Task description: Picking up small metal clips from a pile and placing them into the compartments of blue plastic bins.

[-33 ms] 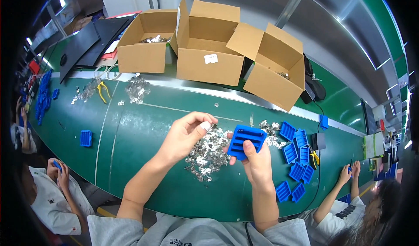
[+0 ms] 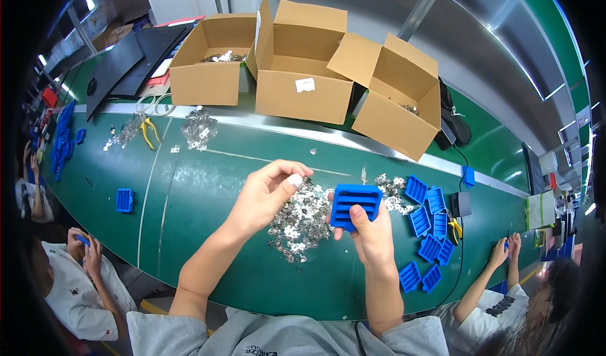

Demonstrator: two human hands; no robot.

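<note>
My left hand is above the heap, thumb and fingers pinched on a small metal piece that shows only in part at the fingertips. Something white covers its thumb tip. A blue slotted tray is gripped in my right hand, with the thumb across its front and fingers behind. The tray's long parallel slots face me. Below and between my hands lies a heap of small metal pieces on the green table.
Several blue slotted trays lie to the right, beside yellow-handled pliers and a smaller metal pile. Three cardboard boxes line the back. Yellow pliers lie far left. Co-workers sit on both sides, one hand showing left.
The blue tray has turned slightly in my right hand, its top edge now more level. My left hand has hardly shifted.
</note>
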